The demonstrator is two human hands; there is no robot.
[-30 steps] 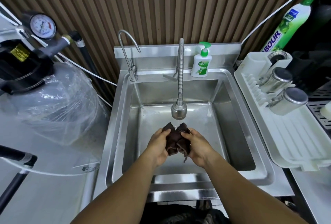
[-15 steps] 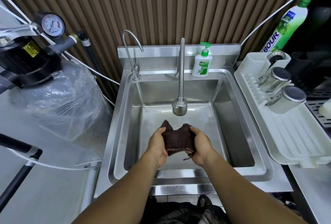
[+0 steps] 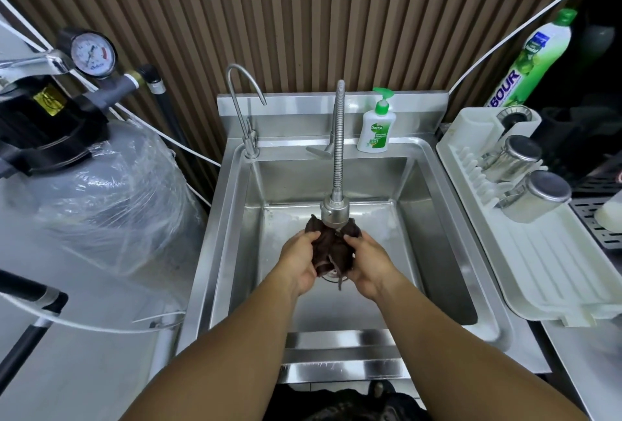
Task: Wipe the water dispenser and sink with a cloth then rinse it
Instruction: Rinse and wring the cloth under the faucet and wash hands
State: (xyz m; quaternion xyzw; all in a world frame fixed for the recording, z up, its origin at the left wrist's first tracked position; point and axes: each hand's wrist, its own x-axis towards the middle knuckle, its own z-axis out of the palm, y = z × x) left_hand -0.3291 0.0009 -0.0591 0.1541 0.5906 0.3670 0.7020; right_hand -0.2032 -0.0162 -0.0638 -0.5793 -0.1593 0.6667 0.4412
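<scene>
Item: dark brown cloth (image 3: 331,249), bunched, held low over the basin of the sink (image 3: 235,218), directly beneath the spray head (image 3: 335,213) of the flexible tap; touching it or just under it, cannot tell. Left hand (image 3: 299,259): grip clamped on the cloth's left side. Right hand (image 3: 367,262): grip clamped on its right side. Water flow: not discernible. Step in hand, as judged: the rinse, with wiping seemingly done. Next move calls for: kneading and squeezing the cloth between both hands, kept under the head; if the flow is off, one hand must release for the lever (image 3: 316,151) behind.
</scene>
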